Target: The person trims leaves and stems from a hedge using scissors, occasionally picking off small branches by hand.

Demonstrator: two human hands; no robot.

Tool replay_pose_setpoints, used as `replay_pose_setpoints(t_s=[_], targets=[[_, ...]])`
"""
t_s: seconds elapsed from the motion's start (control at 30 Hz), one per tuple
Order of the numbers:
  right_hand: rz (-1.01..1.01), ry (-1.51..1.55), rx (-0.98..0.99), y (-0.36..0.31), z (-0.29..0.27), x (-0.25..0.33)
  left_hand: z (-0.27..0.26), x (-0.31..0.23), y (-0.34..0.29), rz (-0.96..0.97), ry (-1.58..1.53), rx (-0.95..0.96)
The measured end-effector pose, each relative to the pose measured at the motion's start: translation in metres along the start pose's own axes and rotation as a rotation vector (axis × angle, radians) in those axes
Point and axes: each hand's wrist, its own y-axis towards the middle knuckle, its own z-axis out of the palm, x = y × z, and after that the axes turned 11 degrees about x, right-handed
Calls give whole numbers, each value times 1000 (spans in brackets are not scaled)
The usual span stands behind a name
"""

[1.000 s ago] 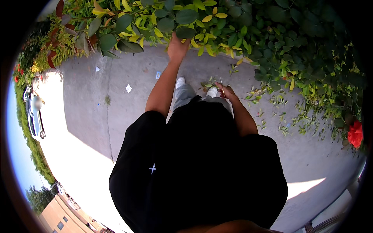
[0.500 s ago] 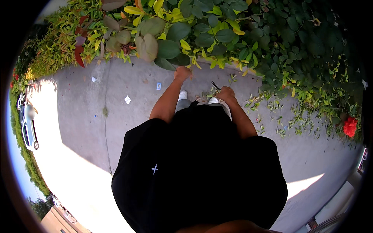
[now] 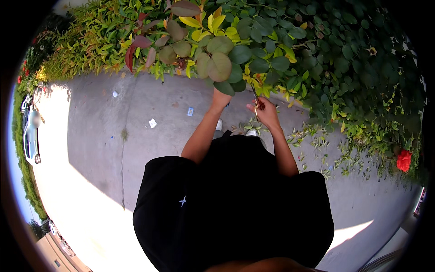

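Note:
My left hand (image 3: 220,97) reaches up to the hedge's lower edge, and large rounded green leaves (image 3: 225,87) cover its fingers. What it holds, if anything, is hidden. Close beside it, my right hand (image 3: 268,112) is closed on a pair of scissors (image 3: 259,105) with brownish handles. Their dark, narrow blades point up into yellow-green leaves, and I cannot tell whether they touch a stem. The hedge (image 3: 281,50) mixes dark green, yellow and reddish leaves and spreads across the top of the view.
Cut leafy sprigs (image 3: 317,140) lie on the grey pavement (image 3: 99,136) to the right. A blue-and-white packet (image 3: 190,111) and a white scrap (image 3: 152,123) lie to the left. A red flower (image 3: 403,160) hangs at the hedge's right end. A car (image 3: 31,136) stands far left.
My right hand has risen from near my shoes to the hedge, turning the scissors' blades upward. My left hand has gone under the leaves. The whole view has shifted slightly.

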Motion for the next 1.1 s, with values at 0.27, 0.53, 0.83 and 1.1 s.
replay_pose_setpoints(t_s=[0.27,0.53,0.83,1.1], targets=[[-7,28,87,-11,-9,20,-40,-132,-5,142,17,-291],[-173,99,23,4,-23,45,-48,-159,-4,42,-206,-387],[-193,10,-151,64,-48,108,-26,-164,-8,68,-527,-329],[-255,520,-292,38,-38,124,-32,-178,-6,54,-660,-266]])
